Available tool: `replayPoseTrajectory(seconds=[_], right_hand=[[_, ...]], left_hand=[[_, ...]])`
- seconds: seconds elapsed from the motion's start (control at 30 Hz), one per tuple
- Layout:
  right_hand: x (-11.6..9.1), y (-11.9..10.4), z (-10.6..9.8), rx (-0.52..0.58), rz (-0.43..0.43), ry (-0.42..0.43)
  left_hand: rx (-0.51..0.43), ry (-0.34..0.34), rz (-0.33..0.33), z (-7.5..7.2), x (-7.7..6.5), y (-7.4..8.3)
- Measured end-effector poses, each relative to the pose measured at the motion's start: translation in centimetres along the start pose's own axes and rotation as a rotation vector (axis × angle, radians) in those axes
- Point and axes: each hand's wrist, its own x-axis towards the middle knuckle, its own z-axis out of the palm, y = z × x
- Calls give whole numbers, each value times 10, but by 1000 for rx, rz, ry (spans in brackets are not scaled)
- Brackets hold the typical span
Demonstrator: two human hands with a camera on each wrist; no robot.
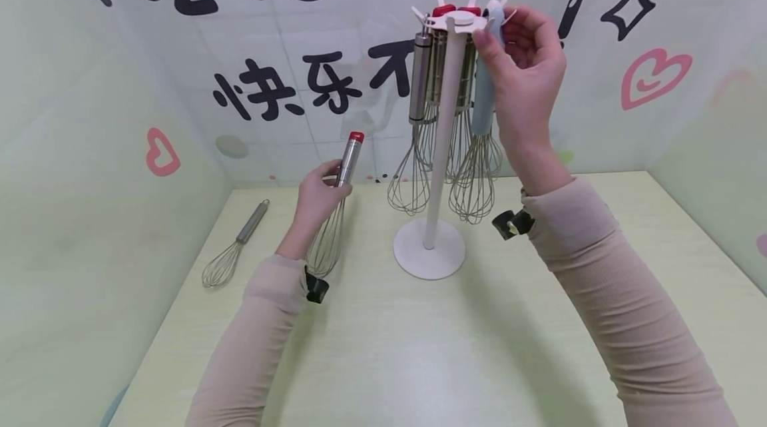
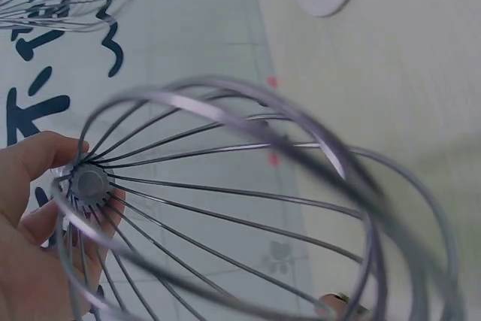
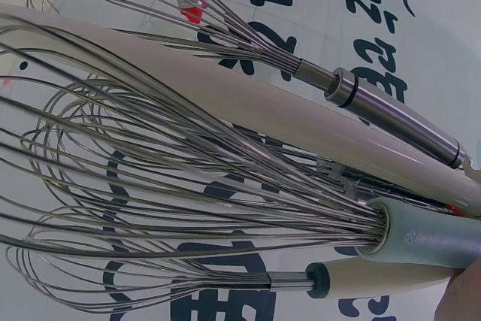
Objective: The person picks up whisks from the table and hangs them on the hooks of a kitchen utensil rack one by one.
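Observation:
My left hand point(image 1: 320, 197) grips a steel whisk point(image 1: 347, 164) by its handle, red end up and wire loops down near the table. In the left wrist view its wire loops point(image 2: 248, 193) spread across the picture. At the top of a white stand point(image 1: 441, 140), my right hand point(image 1: 533, 80) pinches the upper end of a whisk with a light blue handle point(image 1: 483, 97). That whisk's wires hang downward beside the pole. A steel-handled whisk point(image 1: 421, 74) hangs on the stand's left side, with red-ended whisks behind the pole. In the right wrist view a cream-handled whisk point(image 3: 391, 277) hangs beside the blue one.
Another steel whisk point(image 1: 252, 224) lies on the pale wooden table point(image 1: 383, 347) at the left. The stand's round white base point(image 1: 413, 257) sits toward the back middle. Behind it rises a wall sheet point(image 1: 323, 27) with black lettering and pink hearts.

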Motion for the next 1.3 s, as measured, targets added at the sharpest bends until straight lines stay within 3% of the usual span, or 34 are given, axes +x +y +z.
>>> replayPoseTrajectory(seconds=[0.67,1.3], right_hand=[[6,-2,-4,55,61,-2],[7,-2,-4,66,64,-3]], left_hand=[[-183,89,185,-6,-16,68],[-296,115,296,-4,-34,102]])
